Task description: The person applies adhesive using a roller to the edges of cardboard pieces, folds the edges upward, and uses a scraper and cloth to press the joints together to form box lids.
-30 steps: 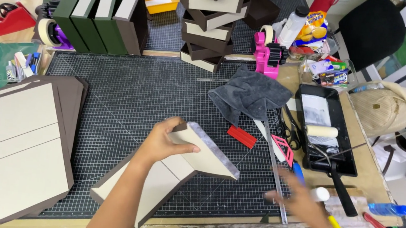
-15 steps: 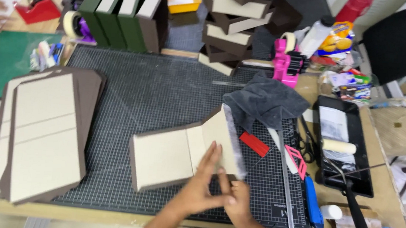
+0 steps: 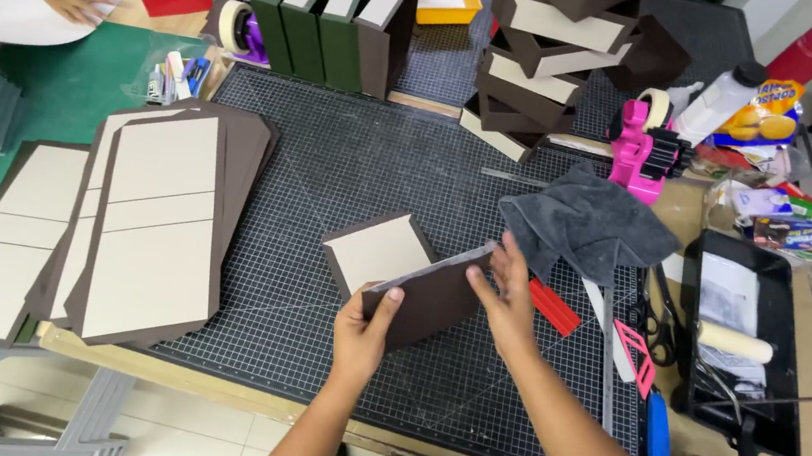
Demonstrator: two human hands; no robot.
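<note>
White bottle with yellow-orange label (image 3: pixel 756 106) stands far right — small colourful packets (image 3: pixel 774 218) lie below it.

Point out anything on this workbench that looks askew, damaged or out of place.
Nothing looks damaged or spilled. The grey cloth lies crumpled on the cutting mat. The brown boxes at the back are stacked unevenly, at tilted angles. The left hand and right hand hold the brown folded cover raised at a slant.

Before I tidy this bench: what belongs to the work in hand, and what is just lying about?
In hand: left hand, right hand, folded brown cover, cutting mat.
Lying about: grey cloth, pink tape dispenser, glue tray, scissors.
</note>
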